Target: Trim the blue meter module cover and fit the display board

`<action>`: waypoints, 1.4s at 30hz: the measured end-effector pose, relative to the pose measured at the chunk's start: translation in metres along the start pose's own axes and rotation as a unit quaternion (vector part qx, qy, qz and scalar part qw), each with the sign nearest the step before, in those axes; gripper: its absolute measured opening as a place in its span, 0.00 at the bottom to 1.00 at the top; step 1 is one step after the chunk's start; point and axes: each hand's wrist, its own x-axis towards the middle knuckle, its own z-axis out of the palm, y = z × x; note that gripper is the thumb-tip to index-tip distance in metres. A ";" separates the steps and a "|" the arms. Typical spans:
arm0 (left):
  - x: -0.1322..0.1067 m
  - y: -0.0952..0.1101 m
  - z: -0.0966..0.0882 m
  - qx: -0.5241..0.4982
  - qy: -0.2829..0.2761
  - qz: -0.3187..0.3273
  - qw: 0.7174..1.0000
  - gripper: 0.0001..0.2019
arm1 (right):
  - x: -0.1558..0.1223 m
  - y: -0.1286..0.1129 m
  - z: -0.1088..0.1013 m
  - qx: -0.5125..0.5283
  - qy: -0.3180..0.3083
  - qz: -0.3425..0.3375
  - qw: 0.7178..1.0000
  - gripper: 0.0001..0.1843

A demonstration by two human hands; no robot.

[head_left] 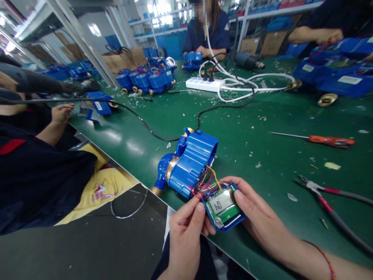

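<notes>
My right hand grips the right side of a blue-framed circuit board, its thumb on the edge. A small display on the board shows digits. My left hand is closed at the board's left corner, thumb and forefinger pinched on a thin red wire; its other fingers are partly hidden under the board. Red, yellow and dark wires run from the board into the open blue housing of a water meter. The meter lies tilted at the table's near edge, with a blue pipe body and brass fittings.
On the green table lie an orange screwdriver, red-and-grey cutting pliers and scraps. Farther back are a white power strip, cables, a heat gun and several blue meters. Co-workers sit left, opposite and right.
</notes>
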 end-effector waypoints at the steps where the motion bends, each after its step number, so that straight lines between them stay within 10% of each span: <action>1: 0.000 0.000 0.000 0.003 -0.002 0.001 1.000 0.16 | 0.000 0.001 0.000 -0.005 -0.004 -0.001 1.000 0.20; 22: -0.002 0.009 -0.009 0.057 0.016 0.074 0.995 0.13 | 0.005 -0.008 0.007 -0.047 -0.022 -0.017 0.998 0.20; 27: -0.008 0.024 -0.002 0.264 0.094 0.184 0.942 0.07 | 0.004 -0.006 0.008 -0.063 -0.015 -0.032 0.997 0.19; 33: -0.004 0.039 0.001 0.340 0.003 0.112 0.934 0.09 | 0.002 -0.004 0.007 -0.095 -0.010 -0.059 0.994 0.16; 42: -0.005 0.037 0.008 0.495 0.014 0.242 0.834 0.10 | 0.005 -0.005 0.006 -0.130 -0.004 -0.086 0.988 0.15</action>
